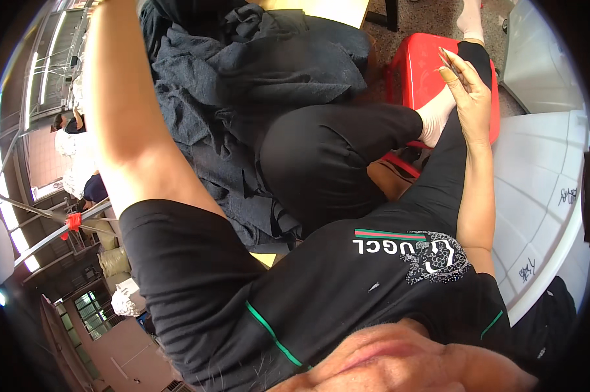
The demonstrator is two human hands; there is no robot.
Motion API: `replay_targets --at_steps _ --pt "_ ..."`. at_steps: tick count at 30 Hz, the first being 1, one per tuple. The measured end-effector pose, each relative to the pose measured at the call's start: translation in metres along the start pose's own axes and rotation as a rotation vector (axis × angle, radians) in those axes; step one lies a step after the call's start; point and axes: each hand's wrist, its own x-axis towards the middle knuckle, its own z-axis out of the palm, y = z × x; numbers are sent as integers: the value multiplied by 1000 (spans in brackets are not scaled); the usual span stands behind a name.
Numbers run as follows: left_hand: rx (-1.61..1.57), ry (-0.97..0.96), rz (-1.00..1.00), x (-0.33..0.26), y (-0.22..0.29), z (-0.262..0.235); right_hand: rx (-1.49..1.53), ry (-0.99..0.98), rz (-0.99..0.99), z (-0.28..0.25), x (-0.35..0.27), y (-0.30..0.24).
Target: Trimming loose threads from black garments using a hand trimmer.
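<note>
1. Small thin tool (446, 60), maybe little snips or tweezers, sits in the right hand (470, 98); the fingers (453, 77) are closed on it and one fingertip wears a tan cover. It is too small to say more.
2. This hand is held above the red plastic stool (409, 78), near the foot in a white sock (437, 117).
3. Left arm (122, 111) is raised toward the upper edge, and its hand is out of view, so I cannot tell its state.
4. Dark denim fabric (243, 72) lies piled just beyond the bent knee (321, 157), untouched by either hand.
5. I judge the work is in a pause: tool ready, cloth not taken. A next move would need the left hand to come back to the fabric.
</note>
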Motion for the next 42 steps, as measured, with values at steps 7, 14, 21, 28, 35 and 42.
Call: replay_targets --at_steps 7,14,21,28,35,42 --pt "202 -1144 -26 -228 46 30 -124 -118 80 1 -4 8" --pt "170 -926 -118 -266 70 -3 112 -310 131 81 7 -4" --pt "-327 -655 -238 -264 127 -44 88 -404 83 121 33 -35" --pt "-932 -631 -355 -264 165 -81 572 -205 -97 34 16 -91" --pt "-1514 -903 -618 -297 134 8 77 -163 -52 5 16 -63" --pt "-1474 -748 -757 -331 103 49 -154 -145 -189 62 9 -67"
